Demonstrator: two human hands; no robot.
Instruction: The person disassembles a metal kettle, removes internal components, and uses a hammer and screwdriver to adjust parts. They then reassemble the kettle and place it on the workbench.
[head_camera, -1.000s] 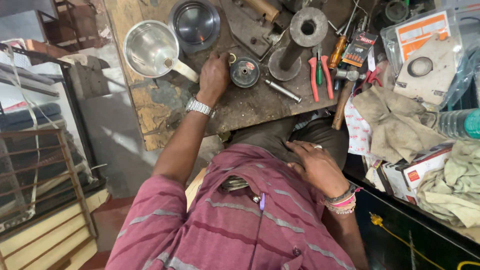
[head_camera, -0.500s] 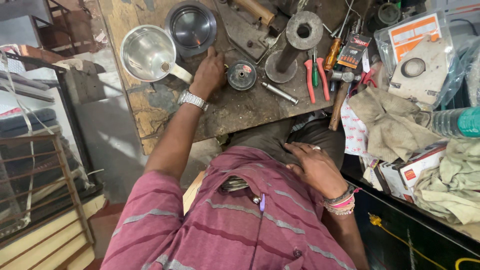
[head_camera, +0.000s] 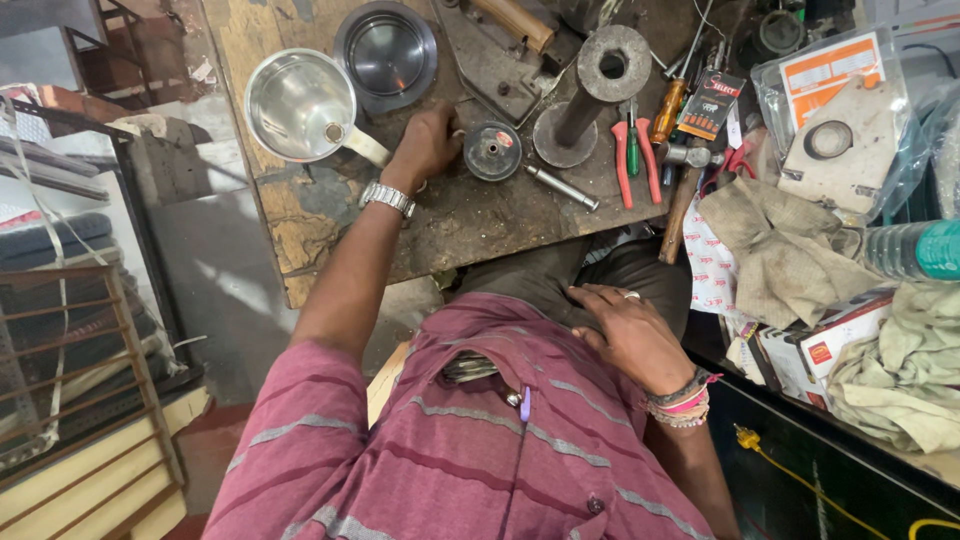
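Since a second ago our left hand has shifted slightly, loosely curled beside the small round grey metal disc on the worn wooden desk; our right hand rests open, empty, on our thigh.

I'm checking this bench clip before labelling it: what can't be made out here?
- Left hand: fingertips hidden by its own back, head view; grip unclear.
- Round metal part: too small to identify.
- Steel bowl: cut by the top edge.
- Right hand: palm down on the lap, underside hidden.
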